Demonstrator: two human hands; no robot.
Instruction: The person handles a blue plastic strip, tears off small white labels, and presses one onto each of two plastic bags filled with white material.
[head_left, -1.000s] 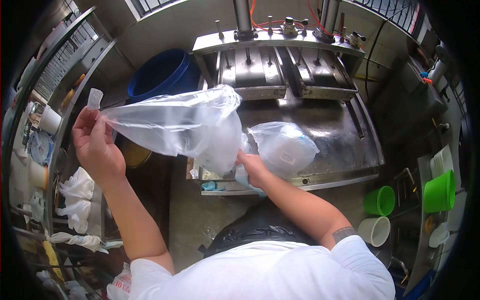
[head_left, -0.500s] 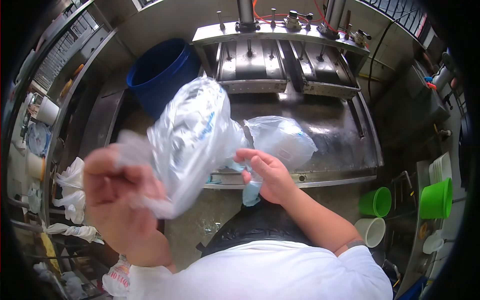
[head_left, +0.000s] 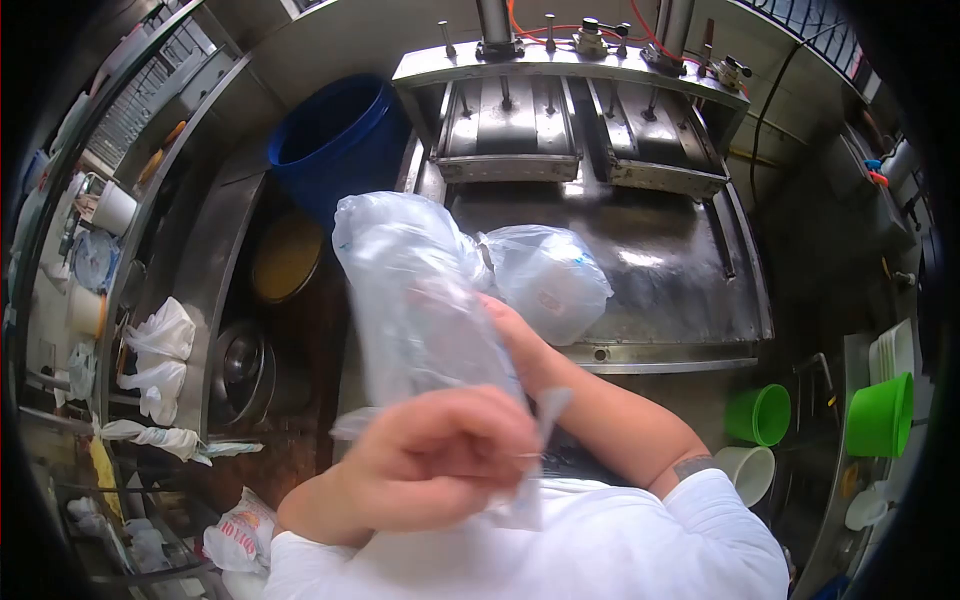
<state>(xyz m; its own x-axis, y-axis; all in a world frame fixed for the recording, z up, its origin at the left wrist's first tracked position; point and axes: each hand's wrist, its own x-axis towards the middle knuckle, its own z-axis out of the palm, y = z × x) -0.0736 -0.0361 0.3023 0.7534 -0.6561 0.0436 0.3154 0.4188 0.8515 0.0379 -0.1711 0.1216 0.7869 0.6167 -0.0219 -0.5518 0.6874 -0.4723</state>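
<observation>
Since the earlier frame, the left hand (head_left: 450, 455) has crossed rightward to the front of the torso, and the slant of the long, translucent white plastic bag (head_left: 400, 260) has reversed: its far end now leans left. As I view it remotely through the head camera, the left hand, blurred, is curled closed on the bag's loose near end, with thin film showing at both sides of the fist; I judge this grip keeps the film gathered. The right hand (head_left: 512, 335) lies along the bag's right flank, probably steadying it; its fingers are largely hidden, so I cannot tell how tightly they close. The bag slants before the torso, over the left front corner of the flat, grey stainless-steel table (head_left: 660, 235). A rounded, translucent white plastic bundle (head_left: 550, 285) sits just beside it, apparently supported by the table's front part.
</observation>
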